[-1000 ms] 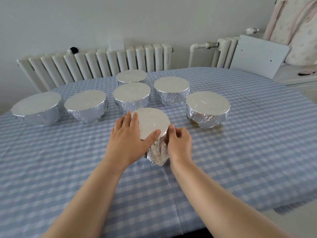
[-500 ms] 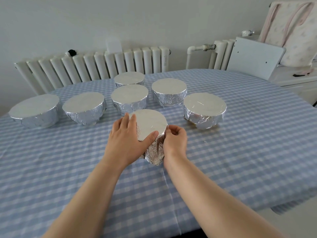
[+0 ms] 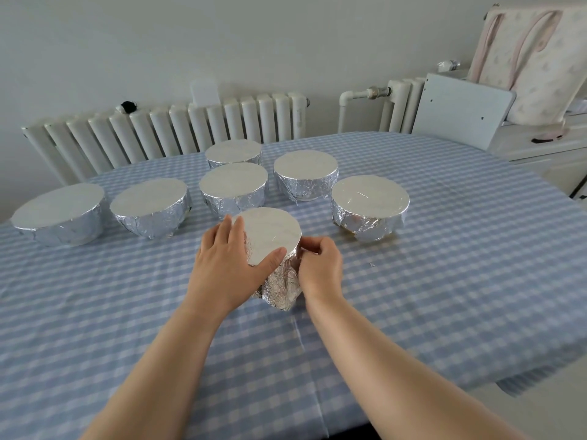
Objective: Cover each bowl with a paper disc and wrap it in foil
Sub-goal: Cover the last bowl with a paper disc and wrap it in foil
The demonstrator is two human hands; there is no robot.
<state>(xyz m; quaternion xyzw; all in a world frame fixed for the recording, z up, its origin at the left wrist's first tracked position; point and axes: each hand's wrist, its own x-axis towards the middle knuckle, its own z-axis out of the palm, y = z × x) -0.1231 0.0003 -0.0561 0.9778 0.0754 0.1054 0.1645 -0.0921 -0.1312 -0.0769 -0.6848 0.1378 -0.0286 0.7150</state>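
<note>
At the near middle of the surface (image 3: 444, 281), both hands work one foil-wrapped bowl (image 3: 279, 265).
The left hand (image 3: 228, 268) clasps the bowl's left side, thumb lying on its paper disc (image 3: 271, 235); the right hand (image 3: 319, 265) has its grip pinched on the foil at the right rim. Six wrapped bowls (image 3: 235, 188) stand in a cluster just behind, none touching this one.

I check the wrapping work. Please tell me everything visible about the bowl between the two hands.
The small foil-wrapped bowl stands upright on the blue checked tablecloth, nearest the person, in front of six other wrapped bowls. A round white top covers it; crinkled silver foil covers its sides. The left hand holds its left side, thumb on the top; the right hand pinches foil at its right rim.
</note>
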